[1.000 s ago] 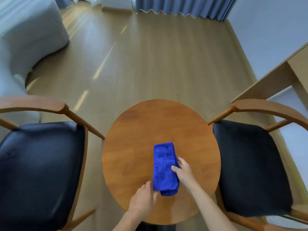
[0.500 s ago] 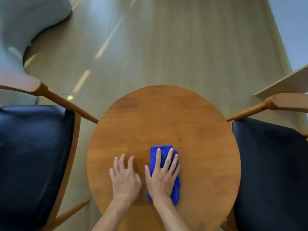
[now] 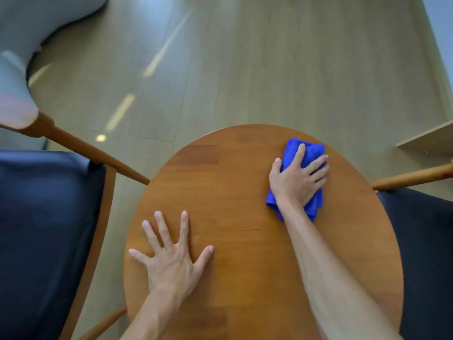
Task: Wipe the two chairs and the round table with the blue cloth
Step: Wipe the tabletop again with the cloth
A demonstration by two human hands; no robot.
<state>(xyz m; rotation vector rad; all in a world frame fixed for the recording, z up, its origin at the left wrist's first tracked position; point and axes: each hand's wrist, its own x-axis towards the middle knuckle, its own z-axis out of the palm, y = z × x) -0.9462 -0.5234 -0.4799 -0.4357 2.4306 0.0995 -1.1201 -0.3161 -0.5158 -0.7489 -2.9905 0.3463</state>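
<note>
- The right hand (image 3: 297, 179) is pressing the cloth (image 3: 307, 153) against the far right part of the counter (image 3: 245, 192), fingers spread over it and lightly curling into the folds.
- The left hand (image 3: 171, 256) is lying flat and empty, fingers splayed, on the near left of the counter, likely bracing it.
- The cloth is sitting near the rim; a stroke running outward risks carrying it over the edge and onto the floor (image 3: 245, 69).
- The folded cloth is bunching under the palm, so part of the surface may be getting skipped.
- Both chairs, left (image 3: 46, 217) and right (image 3: 426, 241), are waiting beside the counter; leaning hard could be tipping the counter toward one.
</note>
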